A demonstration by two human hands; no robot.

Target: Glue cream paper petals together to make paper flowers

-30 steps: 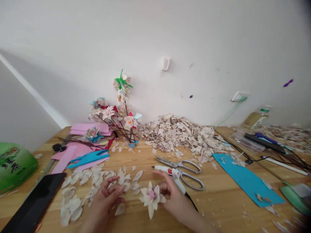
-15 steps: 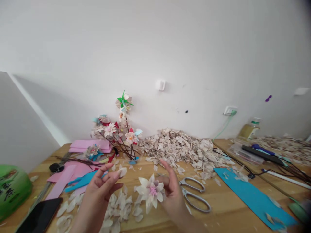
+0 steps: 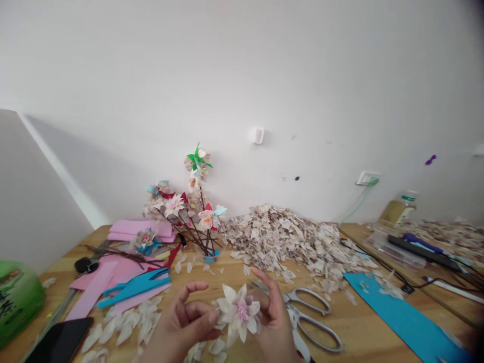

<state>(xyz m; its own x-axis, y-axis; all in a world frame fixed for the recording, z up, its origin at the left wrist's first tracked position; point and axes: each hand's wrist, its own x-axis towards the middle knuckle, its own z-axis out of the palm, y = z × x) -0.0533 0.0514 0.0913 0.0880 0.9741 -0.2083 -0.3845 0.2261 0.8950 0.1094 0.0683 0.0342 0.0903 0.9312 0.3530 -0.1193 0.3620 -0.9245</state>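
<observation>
Left hand (image 3: 192,320) has moved closer to the white flower (image 3: 242,312).

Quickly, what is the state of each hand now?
Right hand: holding a star-shaped, pink-centred white flower.
Left hand: curled beside it; any grip cannot be told.

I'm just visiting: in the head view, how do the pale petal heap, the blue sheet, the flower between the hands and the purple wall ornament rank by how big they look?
Largest to smallest:
1. Petal heap
2. Blue sheet
3. Flower
4. Purple wall ornament
</observation>
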